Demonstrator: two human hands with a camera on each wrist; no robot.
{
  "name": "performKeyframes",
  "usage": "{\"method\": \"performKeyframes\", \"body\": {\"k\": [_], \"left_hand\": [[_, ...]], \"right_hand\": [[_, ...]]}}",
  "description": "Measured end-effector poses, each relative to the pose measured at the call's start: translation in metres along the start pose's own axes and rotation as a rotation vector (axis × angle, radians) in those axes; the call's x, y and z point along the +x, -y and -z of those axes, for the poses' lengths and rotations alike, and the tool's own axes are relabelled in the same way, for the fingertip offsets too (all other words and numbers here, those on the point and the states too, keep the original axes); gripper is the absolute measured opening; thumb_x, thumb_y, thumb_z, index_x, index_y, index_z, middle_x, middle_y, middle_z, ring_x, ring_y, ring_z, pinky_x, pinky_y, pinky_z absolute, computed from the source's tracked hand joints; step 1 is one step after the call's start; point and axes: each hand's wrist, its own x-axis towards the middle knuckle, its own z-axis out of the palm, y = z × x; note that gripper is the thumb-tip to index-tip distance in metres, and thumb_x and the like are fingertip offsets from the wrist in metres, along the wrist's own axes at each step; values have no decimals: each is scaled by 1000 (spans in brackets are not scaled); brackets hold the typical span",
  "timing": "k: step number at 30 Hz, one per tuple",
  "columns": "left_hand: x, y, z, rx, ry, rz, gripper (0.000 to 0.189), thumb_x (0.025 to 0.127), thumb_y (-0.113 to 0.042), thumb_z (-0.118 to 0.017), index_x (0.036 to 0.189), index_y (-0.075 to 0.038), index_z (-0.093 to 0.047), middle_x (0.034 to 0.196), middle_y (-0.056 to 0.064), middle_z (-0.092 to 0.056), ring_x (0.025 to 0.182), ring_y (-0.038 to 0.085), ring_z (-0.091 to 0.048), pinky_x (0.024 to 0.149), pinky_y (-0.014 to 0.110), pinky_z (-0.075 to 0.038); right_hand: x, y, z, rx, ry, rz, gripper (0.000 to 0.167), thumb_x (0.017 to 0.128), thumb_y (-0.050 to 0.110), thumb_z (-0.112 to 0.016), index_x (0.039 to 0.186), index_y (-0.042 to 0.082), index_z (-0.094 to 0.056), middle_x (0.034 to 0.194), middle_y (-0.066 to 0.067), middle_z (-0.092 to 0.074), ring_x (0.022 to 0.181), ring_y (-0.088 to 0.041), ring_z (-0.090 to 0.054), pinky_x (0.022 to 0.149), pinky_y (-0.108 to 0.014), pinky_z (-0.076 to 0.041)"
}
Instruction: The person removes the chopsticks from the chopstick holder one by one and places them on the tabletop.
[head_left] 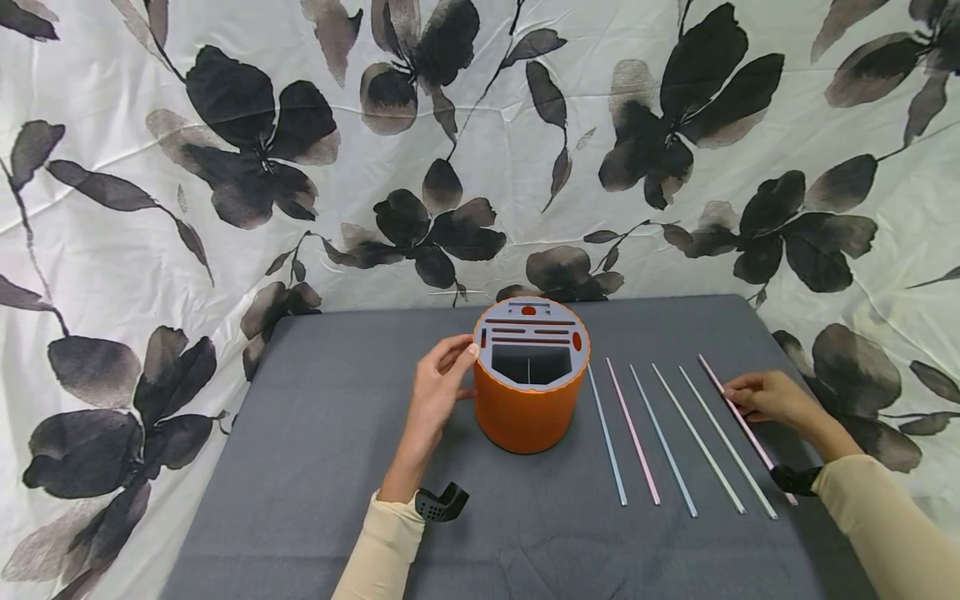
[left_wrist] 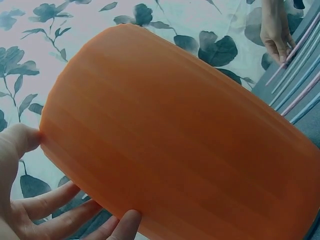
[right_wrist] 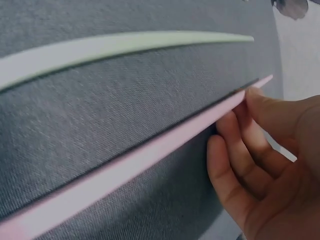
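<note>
An orange round container (head_left: 525,417) with a grey slotted top (head_left: 540,385) stands upright on the grey table. My left hand (head_left: 441,375) holds it at its left side, the thumb by the top rim and the fingers against the wall. In the left wrist view the orange wall (left_wrist: 175,130) fills most of the picture, the left hand (left_wrist: 30,200) at its edge. On the far right my right hand (head_left: 772,398) pinches a thin pink stick (head_left: 757,446) near its far end. The right wrist view shows thumb and fingers of the right hand (right_wrist: 265,150) on this pink stick (right_wrist: 135,160).
Several thin sticks lie side by side between the container and the right hand: a blue stick (head_left: 607,437), a pink stick (head_left: 633,433), another blue stick (head_left: 663,442) and pale green sticks (head_left: 697,437). Behind the grey table (head_left: 315,467) hangs a floral cloth (head_left: 525,150).
</note>
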Motion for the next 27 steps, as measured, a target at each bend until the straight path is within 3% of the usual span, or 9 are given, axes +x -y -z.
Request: {"method": "performKeyframes", "body": {"k": [8,16,21,24,27], "left_hand": [[3,1,0,5,0,2,36,99,-38,-72,130,-19,-72,133,7,-72,123,22,-66,76,46,-65],[6,1,0,11,17,17,36,99,-37,-72,130,-19,-72,133,6,-72,124,22,-65,77,47,-65],[10,-3,4,36,80,22,38,99,-37,-71,132,-17,-70,135,9,-70,126,26,-65,81,53,-64],[14,-3,14,101,136,-9,41,100,-40,-70,134,-17,-69,136,9,-69,127,26,-65,85,51,-64],[17,-5,29,230,163,-75,42,101,-45,-69,135,-20,-68,136,5,-70,127,23,-66,88,46,-63]], "right_hand": [[-3,7,-18,-126,-127,84,20,102,5,-62,106,-15,-66,79,-7,-70,65,-4,-58,56,-25,-54],[-10,8,-20,-136,-170,83,21,102,5,-61,107,-14,-66,81,-9,-71,66,-5,-59,57,-24,-53],[-12,5,-21,-132,-191,77,22,102,7,-61,109,-13,-67,85,-10,-72,68,-6,-60,58,-25,-54],[-15,5,-23,-171,-238,96,21,103,10,-61,108,-9,-69,86,-10,-73,67,-5,-59,57,-25,-52],[-22,11,-25,-247,-339,136,18,102,14,-64,106,-2,-72,87,-10,-74,70,-5,-58,56,-28,-48]]}}
